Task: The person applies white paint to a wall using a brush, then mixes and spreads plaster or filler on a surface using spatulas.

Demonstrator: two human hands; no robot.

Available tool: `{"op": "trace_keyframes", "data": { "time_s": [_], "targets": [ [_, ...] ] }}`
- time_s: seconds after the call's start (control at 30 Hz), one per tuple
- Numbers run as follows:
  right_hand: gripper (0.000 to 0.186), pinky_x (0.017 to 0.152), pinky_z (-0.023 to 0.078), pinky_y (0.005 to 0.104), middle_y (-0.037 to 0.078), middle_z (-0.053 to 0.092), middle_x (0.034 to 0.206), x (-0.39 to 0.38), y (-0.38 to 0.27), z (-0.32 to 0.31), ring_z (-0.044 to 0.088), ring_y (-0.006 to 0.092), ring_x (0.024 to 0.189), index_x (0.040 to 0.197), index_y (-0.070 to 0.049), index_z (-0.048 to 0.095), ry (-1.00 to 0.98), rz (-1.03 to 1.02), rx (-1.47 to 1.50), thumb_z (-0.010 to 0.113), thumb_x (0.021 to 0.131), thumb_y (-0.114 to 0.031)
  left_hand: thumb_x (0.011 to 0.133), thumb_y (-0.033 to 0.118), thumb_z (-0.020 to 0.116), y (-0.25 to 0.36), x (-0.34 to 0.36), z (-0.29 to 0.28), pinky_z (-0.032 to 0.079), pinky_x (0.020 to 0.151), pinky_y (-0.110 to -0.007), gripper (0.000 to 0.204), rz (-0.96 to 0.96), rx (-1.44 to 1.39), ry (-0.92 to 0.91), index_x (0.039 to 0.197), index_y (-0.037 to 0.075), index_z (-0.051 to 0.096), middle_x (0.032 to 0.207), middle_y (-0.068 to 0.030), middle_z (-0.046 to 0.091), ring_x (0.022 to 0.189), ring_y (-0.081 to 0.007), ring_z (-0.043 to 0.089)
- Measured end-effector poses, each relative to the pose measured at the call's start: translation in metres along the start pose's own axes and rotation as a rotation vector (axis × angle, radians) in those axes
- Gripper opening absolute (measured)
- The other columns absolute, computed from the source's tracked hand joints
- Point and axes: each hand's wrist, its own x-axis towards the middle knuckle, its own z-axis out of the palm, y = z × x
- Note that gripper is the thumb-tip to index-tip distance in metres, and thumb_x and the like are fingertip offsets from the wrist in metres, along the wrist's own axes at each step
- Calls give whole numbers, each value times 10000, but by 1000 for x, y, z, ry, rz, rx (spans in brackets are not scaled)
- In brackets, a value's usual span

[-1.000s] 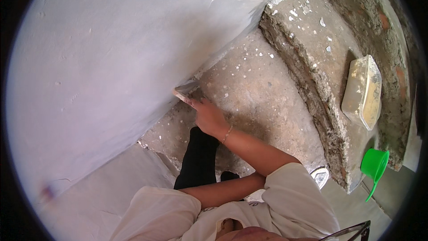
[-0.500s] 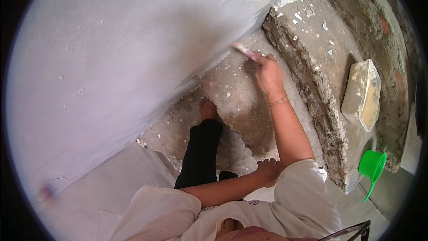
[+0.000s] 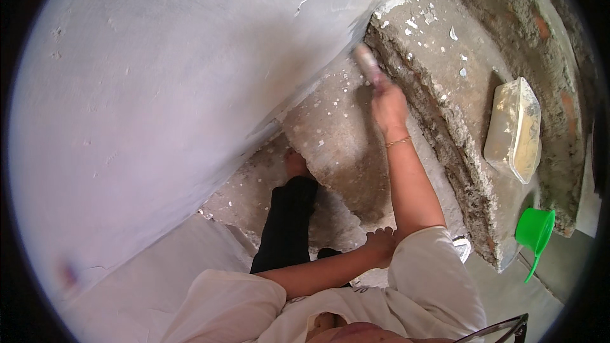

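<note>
**R hand (image 3: 389,107) gripping brush-like tool (image 3: 368,65), upper ctr, nr wall/step corner**

Nearest: dark glasses (image 3: 505,329) at bottom R edge of frame, white shirt (image 3: 343,308) w/ short sleeves along bottom ctr. L forearm (image 3: 324,274) runs across lower ctr; L hand (image 3: 379,249) is up against R arm nr the elbow, partly hidden. Only short finger ends show, so can't tell how far open it is or if it has hold of anything.

R arm (image 3: 413,178) reaches up thru ctr-right, thin bracelet (image 3: 398,142) at wrist. R hand closed round tool's handle, fingers wrapped; hand & tool both blurred. Tool's pale end points up-left, by foot of wall, just beside the rough step edge; can't tell if it's touching.

Below: black trouser leg (image 3: 286,219), lower ctr, w/ bare foot (image 3: 295,164) above it, on rough concrete flecked w/ white bits.

R side: green dipper (image 3: 535,228) lower R, long handle pointing down-frame. Above it, translucent rect. tub (image 3: 505,130) on a step, pale smears on sides, yellowish inside.

Farther: broken-edged step (image 3: 473,105) w/ white flakes, upper R; next riser (image 3: 540,32) shows reddish patches. Grey-white wall (image 3: 159,89) fills upper L, w/ small chips & a crack nr top ctr.
</note>
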Motion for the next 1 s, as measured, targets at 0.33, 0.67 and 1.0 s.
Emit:
{"op": "trace_keyframes", "data": {
  "time_s": [0.33, 0.67, 1.0],
  "targets": [
    [563, 839, 456, 441, 318, 562, 970, 37, -14, 58, 558, 473, 947, 1309, -15, 454, 223, 118, 511, 498, 749, 31, 749, 485, 639, -10, 12, 13, 433, 884, -529, 751, 78, -26, -26, 1335, 67, 423, 1219, -198, 498, 1133, -366, 511],
    [523, 847, 457, 433, 285, 545, 1004, -17, -17, 31, 566, 430, 975, 1283, -12, 489, 52, -6, 360, 539, 763, 15, 780, 425, 614, -13, 5, 10, 429, 892, -517, 695, 51, 32, -11, 1348, 71, 428, 1254, -193, 487, 1116, -348, 511],
    [516, 749, 467, 390, 204, 535, 885, -29, -6, 52, 556, 365, 801, 1305, -55, 514, 103, -158, 295, 488, 796, 22, 839, 367, 574, -17, 11, 17, 410, 935, -485, 588, 20, 4, 13, 1364, 154, 419, 1274, -174, 486, 1150, -344, 498]
  ]
}}
